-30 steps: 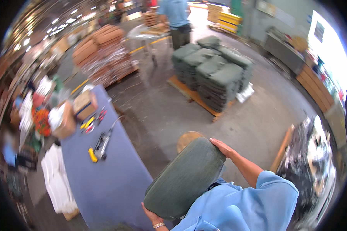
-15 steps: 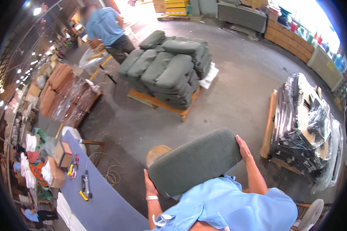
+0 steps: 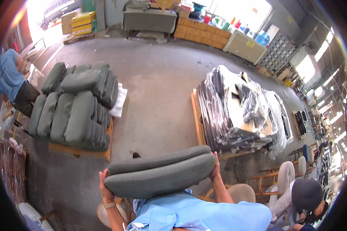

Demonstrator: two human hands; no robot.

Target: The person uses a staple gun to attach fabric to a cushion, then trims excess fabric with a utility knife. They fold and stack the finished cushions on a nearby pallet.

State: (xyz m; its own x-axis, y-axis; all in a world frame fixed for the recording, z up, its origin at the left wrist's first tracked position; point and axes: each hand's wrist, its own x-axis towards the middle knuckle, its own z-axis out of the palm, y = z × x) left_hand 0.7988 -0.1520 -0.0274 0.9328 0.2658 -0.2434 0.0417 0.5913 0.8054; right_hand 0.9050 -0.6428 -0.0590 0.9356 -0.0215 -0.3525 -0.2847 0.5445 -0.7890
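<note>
A grey-green upholstered seat cushion [image 3: 160, 174] was held crosswise in front of the person's chest, above the concrete floor [image 3: 158, 100], its long side running left to right and its right end tilted slightly higher. It looked like two padded layers, one on top of the other (whether one piece or two, I could not tell). The left hand [image 3: 104, 184] gripped the cushion's left end, fingers wrapped round the edge, a watch on the wrist below it. The right hand [image 3: 216, 169] clasped the cushion's right end, palm pressed to the fabric. Below the cushion showed the person's light blue shirt [image 3: 204, 213].

Beyond the cushion and to its left, a wooden pallet [image 3: 81, 151] carried a stack of matching grey-green cushions [image 3: 73, 107], some standing on edge, some lying on top. Beyond the cushion and to its right sat another pallet load wrapped in clear plastic film [image 3: 239, 107]. Just right of the cushion and lower, pale round stools [image 3: 285, 175] stood near a second person in a dark cap [image 3: 306, 194], bent forward. Far left of the cushion, past the stack, a third person in a blue shirt [image 3: 7, 77] leaned over.
</note>
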